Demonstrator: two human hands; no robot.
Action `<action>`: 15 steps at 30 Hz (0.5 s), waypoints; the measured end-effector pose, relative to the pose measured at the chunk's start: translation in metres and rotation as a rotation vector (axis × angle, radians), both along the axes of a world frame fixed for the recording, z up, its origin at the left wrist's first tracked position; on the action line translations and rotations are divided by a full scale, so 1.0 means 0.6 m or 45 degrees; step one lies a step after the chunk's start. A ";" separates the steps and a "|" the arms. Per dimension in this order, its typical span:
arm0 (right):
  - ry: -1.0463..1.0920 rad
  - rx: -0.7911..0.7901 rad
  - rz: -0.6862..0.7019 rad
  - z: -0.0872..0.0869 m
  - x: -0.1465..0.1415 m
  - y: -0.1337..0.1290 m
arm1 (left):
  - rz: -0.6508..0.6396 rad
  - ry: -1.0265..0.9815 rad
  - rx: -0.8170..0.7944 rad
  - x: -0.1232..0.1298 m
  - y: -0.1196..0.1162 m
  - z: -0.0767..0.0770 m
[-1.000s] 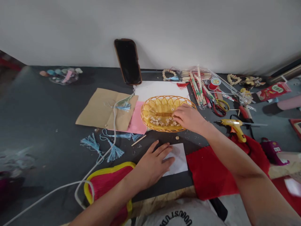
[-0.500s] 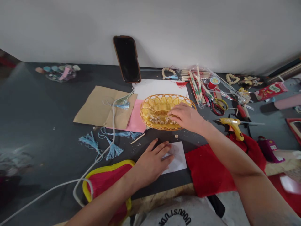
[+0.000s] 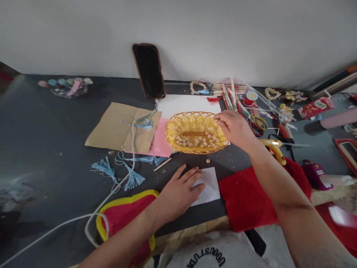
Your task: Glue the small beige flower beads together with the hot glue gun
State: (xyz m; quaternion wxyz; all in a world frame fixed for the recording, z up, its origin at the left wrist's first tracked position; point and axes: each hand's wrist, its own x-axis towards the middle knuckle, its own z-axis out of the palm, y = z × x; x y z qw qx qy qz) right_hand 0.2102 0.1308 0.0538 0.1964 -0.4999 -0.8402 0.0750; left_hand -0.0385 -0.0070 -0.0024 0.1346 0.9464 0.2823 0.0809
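A yellow oval wicker basket (image 3: pixel 182 126) sits in the middle of the dark table, with several small pale flower-like pieces (image 3: pixel 198 140) in its lower part. Over the basket's right rim is my right hand (image 3: pixel 234 128), thumb and fingertips drawn together; whether something small is between them cannot be made out. My left hand (image 3: pixel 181 191) lies flat with fingers spread on a small white paper (image 3: pixel 210 186). One small pale piece (image 3: pixel 208 161) rests on the table between basket and paper.
Brown paper (image 3: pixel 114 128), blue tassels (image 3: pixel 134 179) and a white cable (image 3: pixel 133 149) lie left. A phone (image 3: pixel 150 70) leans on the wall. At right are wrapped sticks (image 3: pixel 233 95), scissors (image 3: pixel 260 123), a yellow glue gun (image 3: pixel 275 148) and red cloth (image 3: pixel 248 197).
My right hand has moved from inside the basket up and right to its rim, uncovering more of the pale pieces. My left hand stays on the paper.
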 end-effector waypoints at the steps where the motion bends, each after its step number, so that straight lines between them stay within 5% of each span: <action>1: 0.018 0.013 -0.074 0.000 0.012 0.001 | 0.001 -0.006 -0.004 0.000 0.000 0.000; 5: -0.002 -0.163 -0.294 -0.011 0.045 0.002 | -0.003 0.012 -0.022 0.001 0.001 0.001; 10: -0.022 -0.475 -0.356 -0.028 0.056 0.000 | 0.027 -0.083 0.057 -0.006 0.003 0.010; 15: 0.128 -0.439 -0.330 -0.029 0.057 -0.017 | 0.402 -0.306 0.206 -0.033 0.032 0.041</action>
